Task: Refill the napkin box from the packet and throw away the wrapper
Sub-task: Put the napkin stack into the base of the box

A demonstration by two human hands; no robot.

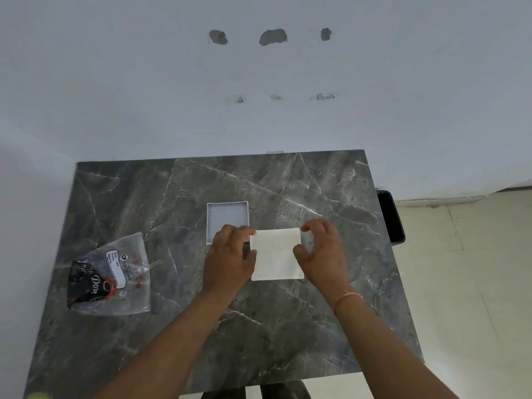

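At bench centre: stack of white napkins (276, 254), lying flat, out of its wrapper. Left hand (229, 259) at the stack's 9 o'clock edge, fingers (241, 230) curled against that side and touching it; right hand (324, 251) at 3 o'clock, fingers (312, 226) spread and hooked round the far right corner, thumb near the side edge, contact not certain. Flanking placement probably meant to square the stack and lift it as one block. Napkin box (227, 217) at the stack's 11 o'clock, just beside it, open and showing a bare grey floor; near corner hidden behind the left hand. Close enough for a short transfer. Emptied clear wrapper (110, 279) well apart at 9 o'clock, crumpled flat on the dark marbled bench (288, 326), parked clear of the working area. Black bin (390, 217) on the floor beyond the bench's 3 o'clock edge, likely destination for the wrapper. Refill not yet done.
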